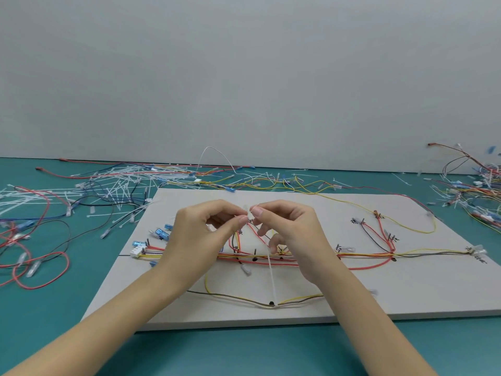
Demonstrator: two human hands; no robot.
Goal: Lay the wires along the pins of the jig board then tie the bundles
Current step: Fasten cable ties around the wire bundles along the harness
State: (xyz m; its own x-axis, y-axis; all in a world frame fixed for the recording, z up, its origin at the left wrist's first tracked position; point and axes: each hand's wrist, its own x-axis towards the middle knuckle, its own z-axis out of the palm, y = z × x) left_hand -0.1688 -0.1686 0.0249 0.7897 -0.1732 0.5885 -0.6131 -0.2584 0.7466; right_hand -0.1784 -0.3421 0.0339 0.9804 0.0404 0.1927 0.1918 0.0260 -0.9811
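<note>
A pale grey jig board (406,294) lies flat on the teal table. Red, yellow, orange and black wires (360,256) run across it along black pins, forming a long horizontal bundle. My left hand (200,234) and my right hand (290,234) hover above the board's middle, fingertips almost meeting. Both pinch a thin white cable tie (246,208) between thumb and forefinger. Another white cable tie (272,278) stands over the lower yellow and black wires (230,296), its top end hidden behind my right hand.
A heap of loose white cable ties (119,183) and spare wires lies behind the board on the left. Red wire loops (35,267) sprawl at the far left. More tangled wires (477,191) pile up at the right edge. A plain wall rises behind the table.
</note>
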